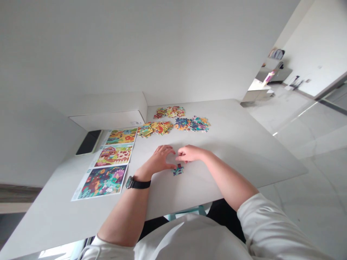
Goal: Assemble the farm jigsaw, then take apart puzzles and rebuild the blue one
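Note:
My left hand [160, 157] rests on the white table [238, 151] with fingers curved and spread, its thumb touching a small joined cluster of blue and red puzzle pieces [178, 169]. My right hand [189, 153] lies beside it with fingers curled together in a pinch; whatever it holds is hidden. The two hands nearly meet just beyond the cluster. A black watch [137, 183] sits on my left wrist.
Heaps of loose colourful puzzle pieces [179, 122] lie further back on the table. A sheet with three reference pictures [110, 162] lies to the left. A dark tablet [89, 142] and a white box [111, 112] sit at the back left. The table's edge drops to the floor on the right.

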The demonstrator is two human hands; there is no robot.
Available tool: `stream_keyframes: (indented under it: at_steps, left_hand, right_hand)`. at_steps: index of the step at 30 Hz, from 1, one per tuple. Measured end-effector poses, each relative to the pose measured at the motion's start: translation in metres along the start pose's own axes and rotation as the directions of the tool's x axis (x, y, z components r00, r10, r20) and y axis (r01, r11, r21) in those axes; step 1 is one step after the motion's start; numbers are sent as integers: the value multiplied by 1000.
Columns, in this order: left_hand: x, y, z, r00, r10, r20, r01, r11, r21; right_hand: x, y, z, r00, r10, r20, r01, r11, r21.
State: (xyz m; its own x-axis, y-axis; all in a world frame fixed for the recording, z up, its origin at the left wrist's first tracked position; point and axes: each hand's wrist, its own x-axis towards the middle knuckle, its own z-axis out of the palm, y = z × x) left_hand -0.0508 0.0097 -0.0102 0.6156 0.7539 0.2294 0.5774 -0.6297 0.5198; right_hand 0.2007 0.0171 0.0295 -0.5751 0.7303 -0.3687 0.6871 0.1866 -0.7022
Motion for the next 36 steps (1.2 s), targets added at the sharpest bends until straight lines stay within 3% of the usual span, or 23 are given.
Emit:
stream_keyframes:
  at_steps: [4, 10, 12, 14, 16, 20, 24, 26, 28, 29, 33, 36]
  left_hand:
    - [2, 0, -1, 1000, -20, 9, 20, 1000, -9]
    - [15, 11, 3, 984, -121, -129, 117, 992, -41]
    - [18, 12, 4, 976, -130, -175, 121, 991, -63]
    - [19, 11, 2, 967, -136, -213, 119, 988, -94]
    - [19, 10, 0, 951, -173, -257, 145, 981, -126]
    - [18, 9, 0, 911, -261, -319, 224, 963, -148]
    - [19, 11, 3, 921, -280, -270, 252, 958, -136]
    - [20, 12, 4, 922, -288, -259, 261, 956, -135]
    - [21, 12, 5, 923, -291, -251, 264, 955, -135]
    - [21, 12, 5, 924, -291, -247, 264, 955, -135]
    - [22, 12, 5, 924, -294, -243, 266, 954, -139]
    - [22, 13, 6, 924, -294, -244, 265, 953, -143]
  right_hand:
    - [3, 7, -3, 1000, 5, -10, -3, 991, 133]
    - [8, 14, -3, 1000, 15, 5, -16, 973, 231]
    - [11, 18, -5, 997, 14, -76, 4, 973, 233]
    - [14, 24, -10, 967, 51, -249, 5, 976, 220]
    - [17, 34, -22, 877, 138, -461, -42, 976, 212]
    - [13, 71, -60, 563, 320, -762, -147, 946, 288]
    - [-11, 120, -94, 247, 439, -864, -222, 894, 391]
    - [-22, 138, -101, 160, 417, -895, -268, 891, 367]
    - [-26, 146, -101, 167, 350, -922, -321, 903, 285]
    - [-26, 146, -98, 205, 306, -930, -344, 912, 224]
    - [-13, 131, -86, 430, 190, -883, -426, 905, -13]
    - [-6, 119, -82, 513, 220, -830, -500, 862, -80]
